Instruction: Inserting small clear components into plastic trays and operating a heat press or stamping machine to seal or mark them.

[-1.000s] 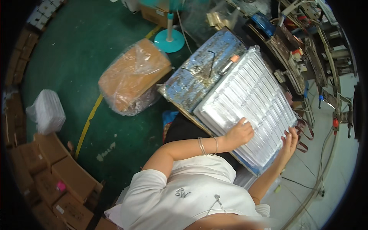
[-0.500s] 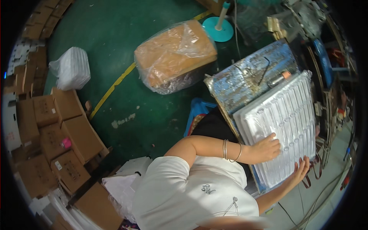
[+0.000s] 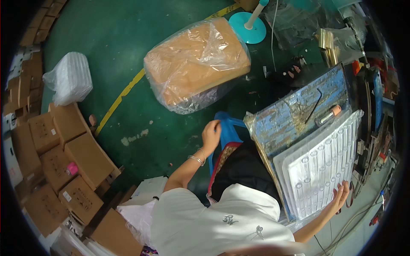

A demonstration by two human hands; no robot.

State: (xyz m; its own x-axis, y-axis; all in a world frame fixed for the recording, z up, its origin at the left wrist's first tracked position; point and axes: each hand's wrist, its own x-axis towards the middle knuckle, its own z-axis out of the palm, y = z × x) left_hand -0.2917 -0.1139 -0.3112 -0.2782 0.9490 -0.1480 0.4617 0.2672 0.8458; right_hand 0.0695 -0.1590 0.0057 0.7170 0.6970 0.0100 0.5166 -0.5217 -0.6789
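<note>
My left hand [image 3: 211, 136], bangles at its wrist, is over the left edge of a blue plastic stool [image 3: 227, 124]. Its fingers are curled, and whatever they may hold is hidden. My right hand [image 3: 340, 196] lies with fingers stretched along the right edge of a stack of clear plastic trays [image 3: 321, 164]. These trays have rows of long moulded cavities and lie tilted on a worn blue board [image 3: 294, 102]. On the board, beyond the trays, are a black hex key [image 3: 314, 105] and a metal tool with an orange end [image 3: 328, 116].
A plastic-wrapped tan block [image 3: 196, 64] stands on the green floor, near a round turquoise base with a pole [image 3: 247, 27]. Cardboard boxes [image 3: 87, 158] are stacked at left, below a bagged white stack [image 3: 73, 79]. Machine parts [image 3: 371, 170] and cables crowd the right side.
My left hand has left the trays and swung left to the stool. My right hand stays at the tray edge. The view has shifted slightly.
</note>
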